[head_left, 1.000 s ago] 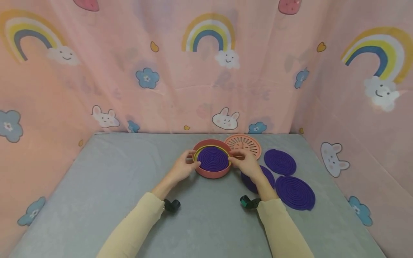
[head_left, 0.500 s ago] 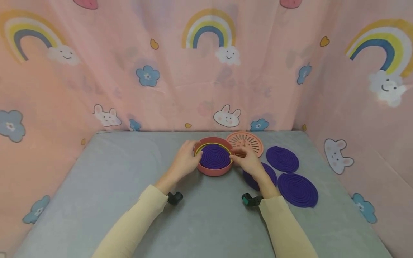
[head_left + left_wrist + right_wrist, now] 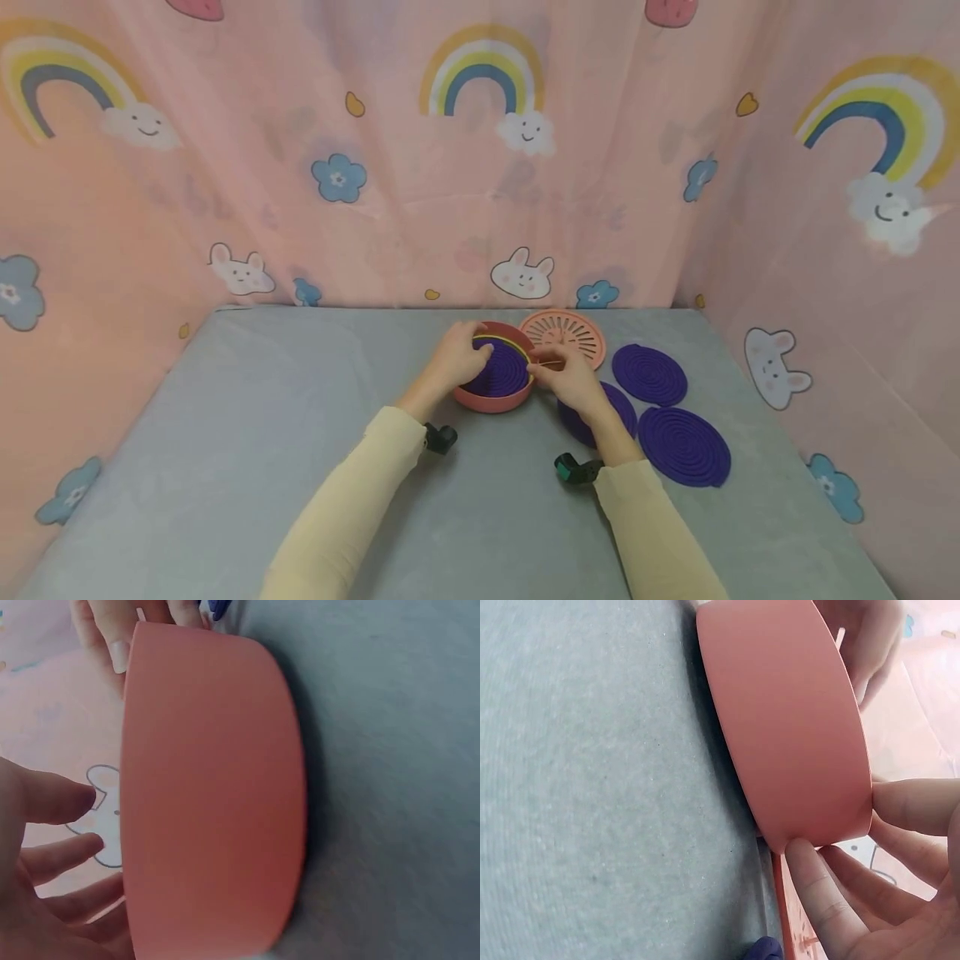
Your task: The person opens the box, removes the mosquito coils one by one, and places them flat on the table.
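A round reddish-pink mosquito coil holder sits on the table with a purple mosquito coil inside. A thin yellow edge shows round the coil. My left hand hovers over the holder's left side, its thumb and fingers apart above the rim in the left wrist view. My right hand holds the holder's right side, thumb at the rim and a finger on the outer wall in the right wrist view. Fingertips inside the holder are partly hidden.
A peach slotted lid lies behind my right hand. More purple coils lie to the right: one at the back, one nearer, and one partly under my right wrist. A pink patterned curtain hangs behind the grey table.
My left hand has left the holder's left edge and moved right, over the coil inside. My right hand stays at the right rim. The head view has shifted slightly.
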Demonstrator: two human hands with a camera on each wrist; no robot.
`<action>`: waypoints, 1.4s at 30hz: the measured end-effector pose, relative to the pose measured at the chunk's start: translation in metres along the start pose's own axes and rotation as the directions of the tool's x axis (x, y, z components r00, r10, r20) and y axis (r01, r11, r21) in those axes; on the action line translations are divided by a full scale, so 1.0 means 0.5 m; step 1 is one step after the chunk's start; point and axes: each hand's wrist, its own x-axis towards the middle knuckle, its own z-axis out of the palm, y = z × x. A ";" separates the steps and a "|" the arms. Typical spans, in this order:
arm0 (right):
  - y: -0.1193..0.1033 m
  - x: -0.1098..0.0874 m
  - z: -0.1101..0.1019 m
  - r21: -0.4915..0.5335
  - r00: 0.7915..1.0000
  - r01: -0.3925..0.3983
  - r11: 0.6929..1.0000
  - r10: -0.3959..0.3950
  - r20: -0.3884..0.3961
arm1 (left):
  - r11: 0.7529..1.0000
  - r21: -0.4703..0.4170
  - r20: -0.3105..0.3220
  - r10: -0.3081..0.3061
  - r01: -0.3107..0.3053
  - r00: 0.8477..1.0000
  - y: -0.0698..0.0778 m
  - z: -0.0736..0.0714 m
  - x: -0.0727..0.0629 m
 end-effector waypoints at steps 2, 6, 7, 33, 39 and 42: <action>-0.001 0.001 0.002 -0.003 1.000 -0.008 1.000 0.008 -0.004 | 0.999 0.025 0.010 -0.025 0.025 1.000 0.001 0.007 0.010; -0.004 0.000 0.006 -0.001 1.000 -0.026 1.000 0.026 -0.012 | 0.997 0.051 0.040 -0.068 0.066 0.997 0.001 0.019 0.023; -0.005 0.000 0.007 0.001 0.999 -0.032 0.999 0.032 -0.014 | 0.996 0.052 0.044 -0.079 0.076 0.996 0.001 0.022 0.023; 0.002 -0.007 0.012 0.016 1.000 -0.018 1.000 0.019 -0.009 | 0.985 -0.173 -0.051 0.015 -0.024 0.999 -0.024 0.015 0.000; 0.002 -0.004 0.009 0.001 1.000 -0.019 1.000 0.019 -0.013 | 0.956 -0.292 -0.033 -0.013 0.003 0.999 -0.025 0.002 -0.003; 0.000 -0.004 0.005 -0.008 1.000 -0.013 1.000 0.012 -0.013 | 0.957 -0.288 0.011 -0.015 0.018 1.000 -0.023 0.001 -0.001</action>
